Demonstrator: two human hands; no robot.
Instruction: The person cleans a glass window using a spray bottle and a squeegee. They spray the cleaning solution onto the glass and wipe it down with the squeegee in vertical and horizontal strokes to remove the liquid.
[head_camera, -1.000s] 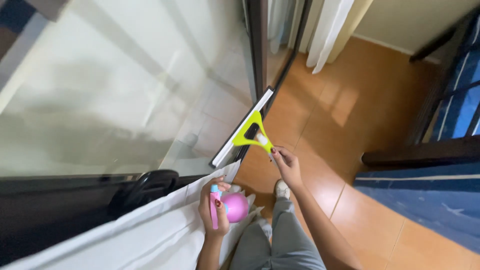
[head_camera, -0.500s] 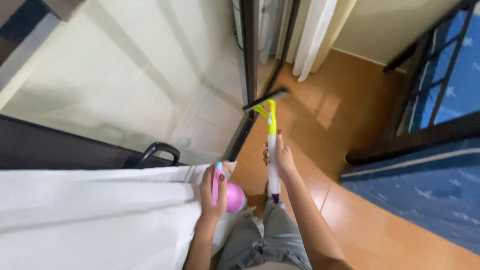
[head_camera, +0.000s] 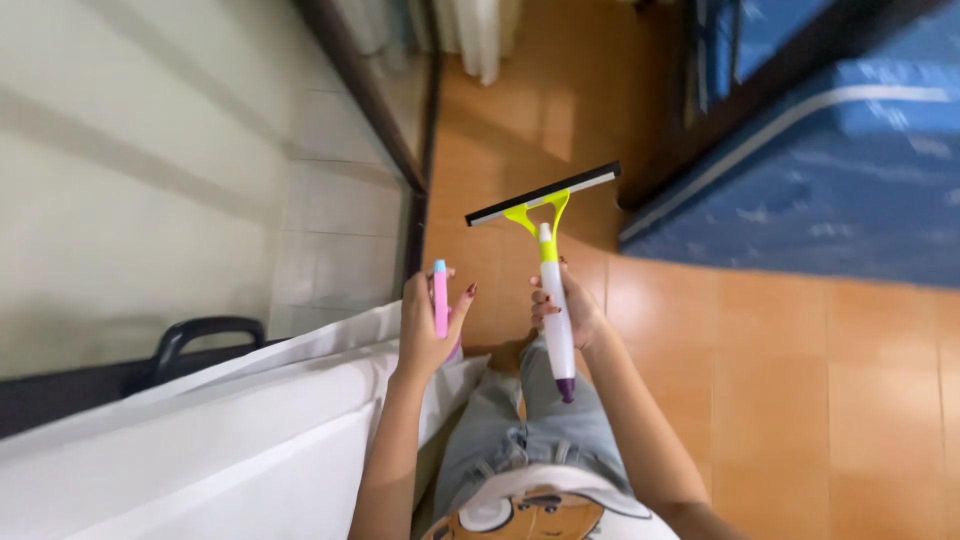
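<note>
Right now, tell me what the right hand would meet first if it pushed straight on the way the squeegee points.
The right hand aims the squeegee up-frame over the orange tiled floor. Nothing blocks that line until the white curtain, though depth is hard to judge.

Home bedroom: blue mattress (head_camera: 830, 170), curtain (head_camera: 480, 35), tiled floor (head_camera: 800, 400).

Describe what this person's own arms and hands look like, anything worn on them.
Both forearms are bare, with no sleeves, gloves, watch or bracelets in view. The left hand shows dark red polish on its nails; the right hand has the same dark polish on its fingertips.
</note>
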